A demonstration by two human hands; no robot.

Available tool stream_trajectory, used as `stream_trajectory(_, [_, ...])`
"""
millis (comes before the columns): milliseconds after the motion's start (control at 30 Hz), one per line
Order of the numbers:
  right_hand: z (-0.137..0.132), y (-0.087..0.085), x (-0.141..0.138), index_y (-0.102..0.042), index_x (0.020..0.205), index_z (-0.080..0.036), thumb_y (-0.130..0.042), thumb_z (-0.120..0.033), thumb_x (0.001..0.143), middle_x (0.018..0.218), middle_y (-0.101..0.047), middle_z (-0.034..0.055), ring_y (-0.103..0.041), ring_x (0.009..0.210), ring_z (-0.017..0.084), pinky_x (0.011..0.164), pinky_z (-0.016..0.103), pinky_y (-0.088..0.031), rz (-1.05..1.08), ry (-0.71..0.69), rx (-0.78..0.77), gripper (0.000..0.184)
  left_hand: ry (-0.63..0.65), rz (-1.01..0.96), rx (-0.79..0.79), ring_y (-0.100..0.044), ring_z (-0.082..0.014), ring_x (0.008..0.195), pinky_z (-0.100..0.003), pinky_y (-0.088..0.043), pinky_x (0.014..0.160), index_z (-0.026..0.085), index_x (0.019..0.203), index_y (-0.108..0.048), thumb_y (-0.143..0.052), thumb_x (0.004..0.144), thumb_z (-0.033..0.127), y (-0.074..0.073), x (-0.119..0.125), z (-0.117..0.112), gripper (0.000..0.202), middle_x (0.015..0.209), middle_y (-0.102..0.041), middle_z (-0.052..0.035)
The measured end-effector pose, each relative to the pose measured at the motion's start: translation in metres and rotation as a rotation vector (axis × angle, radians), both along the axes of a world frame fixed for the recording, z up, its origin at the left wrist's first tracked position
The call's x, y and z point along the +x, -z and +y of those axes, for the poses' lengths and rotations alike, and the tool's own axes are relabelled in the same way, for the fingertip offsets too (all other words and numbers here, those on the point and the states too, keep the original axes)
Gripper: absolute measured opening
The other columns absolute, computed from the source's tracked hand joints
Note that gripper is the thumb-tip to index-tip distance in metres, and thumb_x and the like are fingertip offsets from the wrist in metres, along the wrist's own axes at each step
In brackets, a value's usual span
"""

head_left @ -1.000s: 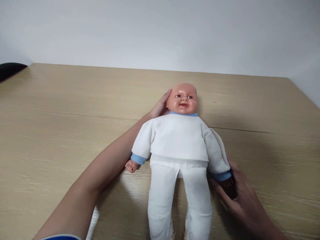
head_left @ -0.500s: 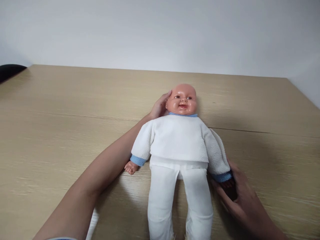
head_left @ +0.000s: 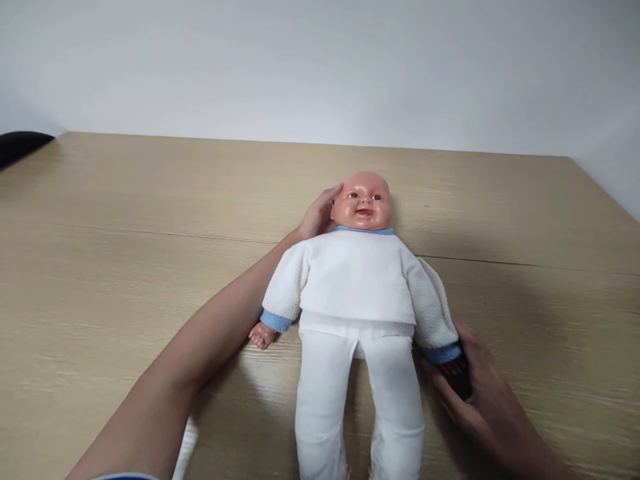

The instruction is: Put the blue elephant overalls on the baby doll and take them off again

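Observation:
A baby doll (head_left: 357, 273) in a white fleece top with blue collar and cuffs and white trousers lies face up, its bald head toward the far side. Its feet run out of the bottom of the view. My left hand (head_left: 319, 212) cups the side of the doll's head, fingers reaching up beside the temple; part of the palm is behind the head. Around the cuffed hand of the doll's arm on the right curves my right hand (head_left: 475, 380), thumb below and fingers on the outer side. Some of those fingertips are hidden by the sleeve.
The doll rests on a light wooden table (head_left: 125, 193) with a seam across it. A pale wall (head_left: 320, 67) rises behind the far edge. Something black and rounded (head_left: 23, 145) shows past the table's left corner.
The doll's head has dipped very slightly, shifting a touch to the left. Both my hands stay on the doll in nearly the same places.

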State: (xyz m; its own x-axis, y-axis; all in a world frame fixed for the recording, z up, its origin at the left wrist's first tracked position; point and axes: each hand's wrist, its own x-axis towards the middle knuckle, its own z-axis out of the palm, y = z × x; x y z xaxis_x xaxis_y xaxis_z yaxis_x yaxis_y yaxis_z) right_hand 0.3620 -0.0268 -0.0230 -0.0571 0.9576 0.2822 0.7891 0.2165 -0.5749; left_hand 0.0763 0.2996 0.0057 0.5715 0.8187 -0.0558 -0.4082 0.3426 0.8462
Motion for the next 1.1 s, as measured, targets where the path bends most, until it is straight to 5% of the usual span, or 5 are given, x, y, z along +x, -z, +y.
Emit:
stream_trajectory(567, [0.010, 0.006, 0.000, -0.056, 0.177, -0.029, -0.074, -0.048, 0.119, 0.156, -0.081, 0.0200, -0.083, 0.141, 0.044, 0.119, 0.067, -0.072, 0.011, -0.026, 0.020, 0.064, -0.019, 0.048, 0.020, -0.083, -0.0447, 0.154, -0.062, -0.053, 0.148, 0.022, 0.133, -0.090, -0.082, 0.103, 0.075, 0.012, 0.002, 0.009, 0.062, 0.137, -0.096, -0.0144])
stream_trajectory(700, [0.021, 0.022, 0.002, -0.051, 0.184, -0.022, -0.072, -0.048, 0.119, 0.162, -0.078, 0.0244, -0.080, 0.147, 0.044, 0.124, 0.069, -0.068, 0.020, -0.037, 0.095, 0.073, -0.007, 0.226, 0.008, -0.081, -0.0454, 0.153, -0.061, -0.055, 0.145, 0.022, 0.116, -0.089, -0.083, 0.098, 0.078, -0.007, -0.011, 0.008, 0.059, 0.134, -0.095, -0.0179])
stream_trajectory(800, [0.016, 0.025, 0.000, -0.037, 0.194, -0.017, -0.071, -0.053, 0.120, 0.181, -0.064, 0.0315, -0.069, 0.165, 0.049, 0.134, 0.076, -0.060, -0.001, 0.000, 0.116, 0.089, -0.144, 0.538, 0.060, -0.074, -0.0465, 0.159, -0.063, -0.046, 0.149, 0.021, 0.112, -0.085, -0.085, 0.099, 0.071, -0.036, -0.034, -0.002, 0.052, 0.143, -0.090, -0.0222])
stream_trajectory(967, [-0.052, -0.005, -0.015, -0.031, 0.197, -0.023, -0.072, -0.049, 0.119, 0.192, -0.053, 0.0304, -0.054, 0.179, 0.054, 0.138, 0.089, -0.050, -0.056, 0.116, 0.170, 0.092, -0.507, 0.680, 0.383, -0.056, -0.0390, 0.177, -0.054, -0.036, 0.154, 0.024, 0.137, -0.078, -0.080, 0.109, 0.060, -0.093, -0.047, -0.093, 0.045, 0.172, -0.076, -0.0153])
stream_trajectory(1100, [-0.148, -0.006, -0.016, -0.046, 0.185, -0.037, -0.077, -0.037, 0.110, 0.183, -0.060, 0.0224, -0.059, 0.173, 0.051, 0.136, 0.089, -0.054, 0.081, 0.163, 0.247, 0.081, -0.360, 0.464, 0.467, -0.067, -0.0412, 0.166, -0.057, -0.045, 0.149, 0.031, 0.131, -0.085, -0.075, 0.116, 0.065, -0.128, -0.018, -0.241, 0.038, 0.158, -0.083, -0.0087])
